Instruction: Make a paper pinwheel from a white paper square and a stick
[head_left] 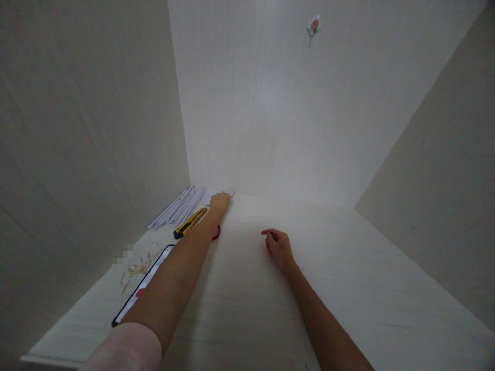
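Observation:
My left hand (219, 201) reaches far forward and rests on a white sheet of paper (226, 194) at the back of the pale desk surface (348, 288); its fingers look curled down on the sheet. A red object (217, 233) peeks out from under my left forearm. My right hand (279, 246) lies near the middle of the desk with its fingers curled; a bit of something red shows beside it, too hidden to name. A yellow and black utility knife (190, 222) lies just left of my left wrist.
A bundle of thin white strips (178, 208) lies in the back left corner. A phone (141, 290) lies along the left side, next to scattered wood-coloured shavings (136, 269). Pale walls close in on three sides; a small hook (313, 24) sits high on the back wall.

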A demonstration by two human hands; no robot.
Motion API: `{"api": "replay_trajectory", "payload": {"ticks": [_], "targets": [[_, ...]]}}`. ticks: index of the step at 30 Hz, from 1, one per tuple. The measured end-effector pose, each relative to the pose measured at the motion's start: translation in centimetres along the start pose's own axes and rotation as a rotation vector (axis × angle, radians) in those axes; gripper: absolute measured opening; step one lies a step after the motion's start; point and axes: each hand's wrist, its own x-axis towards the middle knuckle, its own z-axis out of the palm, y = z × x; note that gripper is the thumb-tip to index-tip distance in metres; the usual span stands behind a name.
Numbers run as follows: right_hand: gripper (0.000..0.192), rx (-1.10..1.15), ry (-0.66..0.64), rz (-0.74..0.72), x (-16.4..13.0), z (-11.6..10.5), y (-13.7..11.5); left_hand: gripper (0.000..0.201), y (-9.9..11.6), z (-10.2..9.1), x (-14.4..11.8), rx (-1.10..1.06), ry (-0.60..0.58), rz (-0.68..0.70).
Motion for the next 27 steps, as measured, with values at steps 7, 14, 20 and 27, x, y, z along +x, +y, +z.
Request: {"api": "replay_trajectory", "payload": {"ticks": [7, 14, 20, 27], "targets": [[0.025, 0.033, -0.008, 0.003, 0.1, 0.2, 0.4, 0.036, -0.6, 0.0, 0.4, 0.06, 0.109, -0.103], [0.025, 0.045, -0.019, 0.0, 0.1, 0.1, 0.3, 0.034, -0.8, -1.5, 0.9, 0.057, 0.211, -0.194], [0.026, 0.086, 0.0, 0.017, 0.2, 0.1, 0.4, 0.035, 4.3, -2.5, -0.7, -0.046, 0.347, 0.022], [0.034, 0.474, 0.134, 0.183, 0.0, -0.8, 0.4, 0.035, 11.0, -1.5, -6.9, -0.238, 0.468, 0.441]]}}
